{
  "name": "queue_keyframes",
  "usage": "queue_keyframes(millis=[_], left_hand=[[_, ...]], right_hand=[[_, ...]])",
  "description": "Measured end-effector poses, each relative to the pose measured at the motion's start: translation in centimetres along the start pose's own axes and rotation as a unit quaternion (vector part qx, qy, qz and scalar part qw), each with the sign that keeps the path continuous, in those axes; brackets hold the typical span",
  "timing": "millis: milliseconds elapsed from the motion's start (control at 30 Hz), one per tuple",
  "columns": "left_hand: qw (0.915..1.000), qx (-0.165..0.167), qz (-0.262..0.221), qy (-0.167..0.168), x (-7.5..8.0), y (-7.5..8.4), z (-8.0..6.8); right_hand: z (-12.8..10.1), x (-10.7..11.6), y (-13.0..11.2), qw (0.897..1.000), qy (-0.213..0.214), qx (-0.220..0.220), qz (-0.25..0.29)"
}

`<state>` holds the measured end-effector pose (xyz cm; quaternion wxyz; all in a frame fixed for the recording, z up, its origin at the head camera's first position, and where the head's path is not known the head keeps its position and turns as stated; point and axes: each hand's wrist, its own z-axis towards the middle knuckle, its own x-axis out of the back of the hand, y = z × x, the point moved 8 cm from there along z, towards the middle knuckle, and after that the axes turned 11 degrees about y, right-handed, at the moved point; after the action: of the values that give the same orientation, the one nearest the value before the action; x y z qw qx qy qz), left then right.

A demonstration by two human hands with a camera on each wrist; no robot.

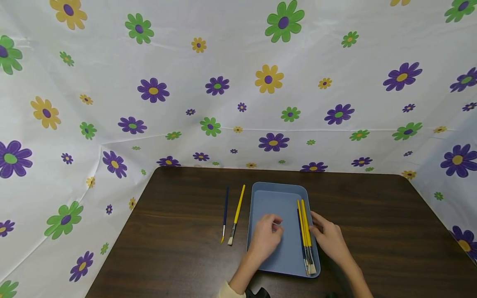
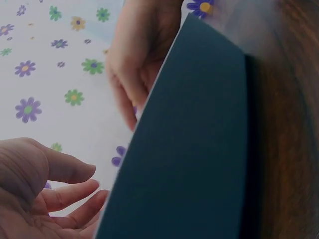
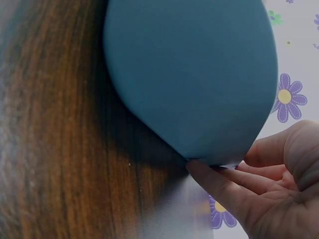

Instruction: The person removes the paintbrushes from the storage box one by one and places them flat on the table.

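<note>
Both hands rest loosely open and hold nothing, the left hand [image 1: 265,238] inside the blue tray [image 1: 277,194] and the right hand [image 1: 329,240] touching its right rim beside the bundled brushes [image 1: 306,236], so a careless push may scatter them.

A dark wooden tabletop [image 1: 372,231] carries a blue tray [image 1: 277,198]; just left of it lie a yellow-handled brush [image 1: 237,214] and a blue-handled brush [image 1: 225,213], side by side.

A dark wooden table [image 1: 372,231] is enclosed on the left, far and right sides by a white sheet [image 1: 231,54] printed with purple, green and yellow flowers.
</note>
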<state>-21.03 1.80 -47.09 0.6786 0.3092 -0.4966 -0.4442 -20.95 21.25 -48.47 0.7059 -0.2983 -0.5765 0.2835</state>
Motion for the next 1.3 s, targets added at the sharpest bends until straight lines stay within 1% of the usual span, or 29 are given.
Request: queue_keyframes(millis=[200, 367, 633, 767, 900, 1100, 1300], left_hand=[[0.9998, -0.011, -0.012, -0.014, -0.8, 0.4, -0.5], [0.9995, -0.008, -0.021, -0.021, -1.3, 0.4, -0.7], [0.9986, 0.022, -0.022, -0.044, -2.2, 0.0, -1.0], [0.9982, 0.021, -0.026, -0.05, -2.5, 0.2, -1.2], [0.9973, 0.025, -0.033, -0.06, -3.0, 0.5, -1.4], [0.9946, 0.046, -0.046, -0.081, -4.1, 0.6, -1.8], [0.9925, 0.062, -0.057, -0.09, -4.9, 0.7, -2.2]], right_hand=[[0.0, -0.1, 0.1, 1.0, -0.003, -0.007, 0.0], [0.1, -0.1, 0.0, 1.0, -0.005, -0.011, -0.001], [0.1, 0.0, 0.1, 1.0, 0.002, -0.005, -0.001], [0.1, 0.1, 0.2, 1.0, 0.007, -0.007, -0.005], [0.1, 0.0, 0.2, 1.0, 0.003, -0.013, -0.004], [0.2, 0.1, 0.3, 1.0, 0.005, -0.01, -0.008], [0.3, 0.1, 0.3, 1.0, 0.005, -0.009, -0.014]])
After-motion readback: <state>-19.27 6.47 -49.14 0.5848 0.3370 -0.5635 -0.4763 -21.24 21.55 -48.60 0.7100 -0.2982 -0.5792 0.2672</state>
